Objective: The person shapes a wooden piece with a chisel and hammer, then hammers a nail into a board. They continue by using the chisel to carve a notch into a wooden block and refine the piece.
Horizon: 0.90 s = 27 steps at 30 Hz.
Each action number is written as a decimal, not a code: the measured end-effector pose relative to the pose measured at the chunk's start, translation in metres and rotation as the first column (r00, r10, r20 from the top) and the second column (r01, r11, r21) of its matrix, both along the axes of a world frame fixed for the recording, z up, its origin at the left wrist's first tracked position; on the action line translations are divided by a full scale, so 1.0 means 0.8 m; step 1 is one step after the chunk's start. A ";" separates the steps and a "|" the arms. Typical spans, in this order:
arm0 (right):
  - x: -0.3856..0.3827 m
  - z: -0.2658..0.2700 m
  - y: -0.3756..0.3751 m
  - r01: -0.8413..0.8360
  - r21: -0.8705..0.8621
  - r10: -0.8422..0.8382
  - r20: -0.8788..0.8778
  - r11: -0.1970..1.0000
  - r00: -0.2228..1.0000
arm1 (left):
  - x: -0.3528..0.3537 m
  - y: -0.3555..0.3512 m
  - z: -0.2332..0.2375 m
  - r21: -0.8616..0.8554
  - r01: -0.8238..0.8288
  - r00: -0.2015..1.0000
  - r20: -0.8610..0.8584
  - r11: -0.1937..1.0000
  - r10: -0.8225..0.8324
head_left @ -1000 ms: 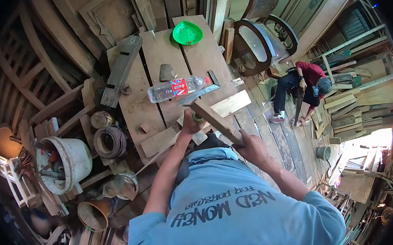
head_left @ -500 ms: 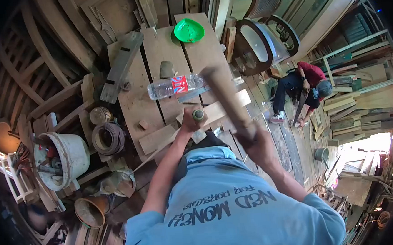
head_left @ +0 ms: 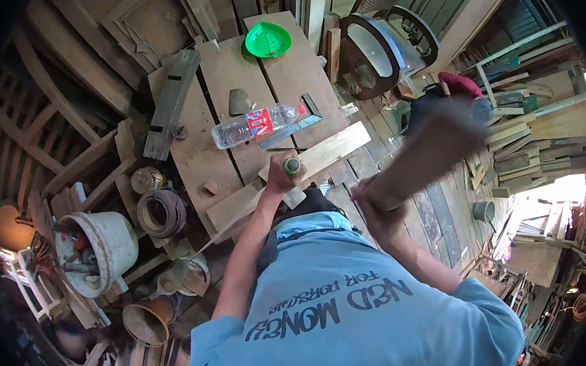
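Observation:
My left hand (head_left: 281, 175) is wrapped round the handle of a chisel (head_left: 292, 165), whose round butt end faces up at me. Its blade is hidden below the fist. Under that hand a pale wooden board (head_left: 335, 147) lies across the workbench (head_left: 231, 72). My right hand (head_left: 382, 221) grips a thick wooden club (head_left: 424, 157), held out to the right and smeared by motion at its far end. Just beyond the board rest a water bottle (head_left: 252, 126) with a red label and a metal try square (head_left: 296, 130).
A green leaf-shaped dish (head_left: 268, 40) and a dark timber (head_left: 171, 106) are on the bench. Left stand a white bucket (head_left: 110, 247) of tools and a tape roll (head_left: 160, 212). At right a person (head_left: 460, 90) crouches, partly hidden by the club, near stacked planks (head_left: 519, 160).
The club in my right hand has swung away to the right, from over the board to over the floor. My left hand stays on the chisel. The view has shifted slightly.

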State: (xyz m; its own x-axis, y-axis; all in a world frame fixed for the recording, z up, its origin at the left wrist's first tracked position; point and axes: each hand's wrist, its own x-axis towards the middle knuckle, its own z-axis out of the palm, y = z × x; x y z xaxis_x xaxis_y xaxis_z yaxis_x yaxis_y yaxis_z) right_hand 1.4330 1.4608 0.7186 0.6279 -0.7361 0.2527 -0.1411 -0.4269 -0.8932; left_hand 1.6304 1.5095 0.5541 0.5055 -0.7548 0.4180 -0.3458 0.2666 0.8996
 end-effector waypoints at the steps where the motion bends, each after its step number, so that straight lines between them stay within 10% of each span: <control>1: -0.003 -0.002 -0.004 -0.138 -0.079 0.089 -0.447 0.987 0.890 | 0.002 0.000 0.000 0.000 -0.011 1.000 -0.006 1.000 0.011; 3: -0.008 -0.003 -0.016 -0.327 -0.024 0.157 -0.843 0.945 0.514 | 0.002 -0.002 -0.009 0.004 -0.054 0.991 0.120 0.999 0.054; 8: 0.026 0.084 -0.010 -0.009 -0.031 -0.003 -0.384 0.999 0.923 | -0.002 0.000 0.008 0.014 0.026 0.997 -0.075 1.000 -0.025; 11: -0.002 0.001 0.002 0.032 0.045 -0.030 -0.028 0.998 0.999 | -0.002 -0.003 0.001 -0.022 0.018 0.997 -0.070 1.000 -0.020; 14: -0.005 0.000 -0.016 -0.163 -0.026 0.074 -0.813 0.986 0.578 | -0.001 -0.009 0.006 -0.134 -0.036 0.999 -0.007 0.990 0.036; 16: -0.002 0.022 -0.023 -0.178 -0.078 0.056 -0.767 0.981 0.639 | 0.001 -0.009 0.011 -0.131 -0.017 1.000 0.015 0.991 0.019; 18: 0.011 0.048 -0.014 0.067 -0.107 -0.097 -0.307 0.992 0.947 | 0.002 -0.002 0.009 0.036 0.034 0.999 -0.036 0.999 -0.033; 20: 0.003 0.021 -0.010 0.109 -0.205 -0.122 -0.055 0.973 0.991 | 0.000 -0.002 0.013 0.041 0.036 0.998 -0.051 0.998 -0.034; 22: -0.012 -0.028 0.000 0.052 -0.183 -0.073 -0.111 0.982 0.991 | -0.001 -0.005 0.010 -0.031 0.002 1.000 -0.007 1.000 -0.003; 23: -0.009 -0.007 -0.001 -0.045 -0.042 0.001 -0.718 0.998 0.696 | 0.001 -0.008 0.012 -0.107 -0.033 0.999 0.027 0.994 0.036; 27: 0.005 0.037 -0.018 0.025 -0.050 -0.051 -0.623 0.998 0.780 | 0.004 0.002 0.013 0.056 0.040 0.999 -0.040 0.998 -0.037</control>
